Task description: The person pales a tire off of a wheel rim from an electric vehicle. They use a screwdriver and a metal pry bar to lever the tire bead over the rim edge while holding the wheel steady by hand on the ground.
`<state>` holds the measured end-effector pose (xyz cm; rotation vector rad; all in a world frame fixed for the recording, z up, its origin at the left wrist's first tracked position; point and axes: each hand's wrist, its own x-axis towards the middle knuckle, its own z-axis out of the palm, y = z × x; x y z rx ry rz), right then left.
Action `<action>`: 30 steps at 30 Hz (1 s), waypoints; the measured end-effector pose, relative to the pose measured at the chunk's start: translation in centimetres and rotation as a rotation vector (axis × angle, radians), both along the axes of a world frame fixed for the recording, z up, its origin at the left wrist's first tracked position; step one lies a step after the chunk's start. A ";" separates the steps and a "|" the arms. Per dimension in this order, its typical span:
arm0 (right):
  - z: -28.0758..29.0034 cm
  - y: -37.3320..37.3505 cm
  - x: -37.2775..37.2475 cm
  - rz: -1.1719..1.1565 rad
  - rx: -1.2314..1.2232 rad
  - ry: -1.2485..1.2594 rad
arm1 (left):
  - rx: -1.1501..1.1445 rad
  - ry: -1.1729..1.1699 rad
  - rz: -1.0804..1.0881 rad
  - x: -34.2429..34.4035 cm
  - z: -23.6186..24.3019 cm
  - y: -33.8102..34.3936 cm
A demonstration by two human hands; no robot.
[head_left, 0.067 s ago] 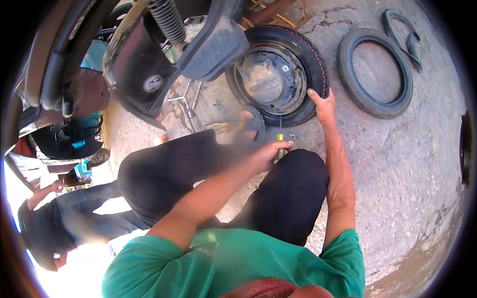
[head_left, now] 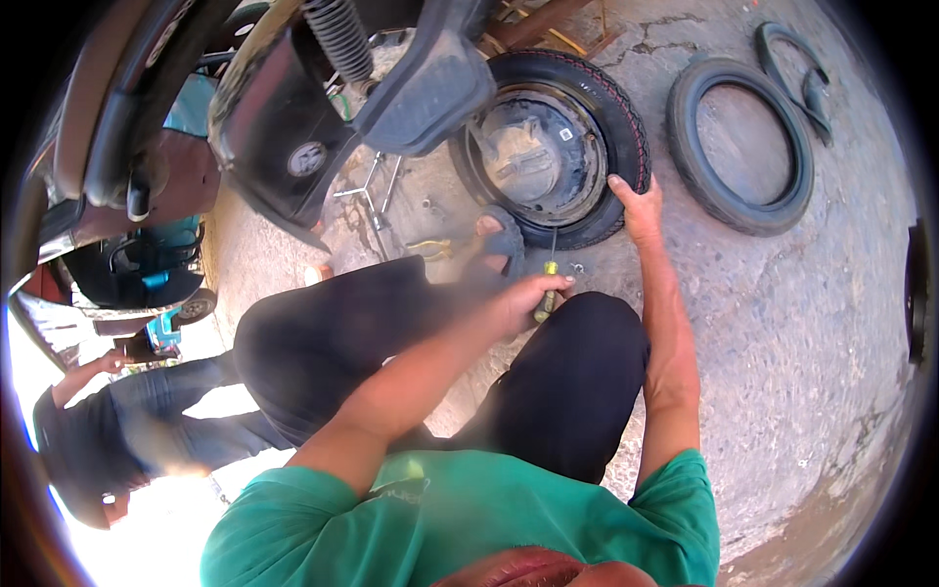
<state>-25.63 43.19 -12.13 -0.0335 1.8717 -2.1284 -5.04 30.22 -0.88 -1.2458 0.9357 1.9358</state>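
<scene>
A black tyre [head_left: 626, 117] with a red-marked tread lies on the ground, fitted around a dusty wheel hub and rim [head_left: 528, 161]. My left hand [head_left: 533, 295] is closed around the yellow-green handle of a screwdriver [head_left: 551, 268]. Its thin shaft points away from me and meets the near edge of the tyre by the rim; its tip is hidden. On the tyre's right side, my right hand [head_left: 641, 207] grips it, with the thumb on the sidewall and the fingers out of sight round the tread.
A loose worn tyre [head_left: 685, 147] and a twisted rubber strip [head_left: 817, 93] lie to the right. Left of the wheel are a multi-armed metal wrench [head_left: 372, 196], yellow-handled pliers [head_left: 430, 248] and my sandalled foot [head_left: 504, 240]. A motorcycle [head_left: 421, 88] overhangs the upper left. Another person [head_left: 108, 430] is at far left.
The view has shifted very slightly, and more of the screwdriver handle shows below my left fingers. Both hands keep their holds.
</scene>
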 end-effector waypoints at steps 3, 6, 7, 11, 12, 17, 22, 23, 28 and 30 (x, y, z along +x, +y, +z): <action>0.4 0.2 0.2 0.018 0.031 0.003 | -0.235 0.042 -0.357 0.4 -1.1 -2.3; 0.3 -0.1 0.1 0.030 0.120 0.029 | -0.114 0.014 -0.262 0.4 -1.2 -3.0; 0.3 0.0 0.2 0.031 0.092 0.022 | -0.028 0.011 -0.180 0.3 -1.2 -3.1; 0.5 -0.3 0.4 0.052 -0.019 -0.013 | -0.110 0.086 -0.322 0.9 -3.9 -1.8; 0.4 -0.1 0.1 0.053 -0.037 -0.019 | -0.293 0.105 -0.632 0.5 -4.6 -2.0; 0.2 0.7 0.4 0.044 -0.015 0.003 | -0.296 0.071 -1.033 -2.6 -0.8 -5.5; 0.7 0.1 0.7 0.038 0.037 -0.009 | -0.188 0.096 -1.210 -4.2 0.2 -9.6; 0.4 0.2 0.6 0.034 0.059 0.001 | -0.131 0.101 -1.152 -4.6 0.6 -9.4; -0.9 1.2 0.1 0.054 0.006 -0.041 | -0.074 0.286 -1.293 -3.8 -2.0 -9.2; -1.5 0.9 0.3 0.057 -0.021 -0.071 | -0.212 0.344 -1.321 -2.0 -4.3 -8.4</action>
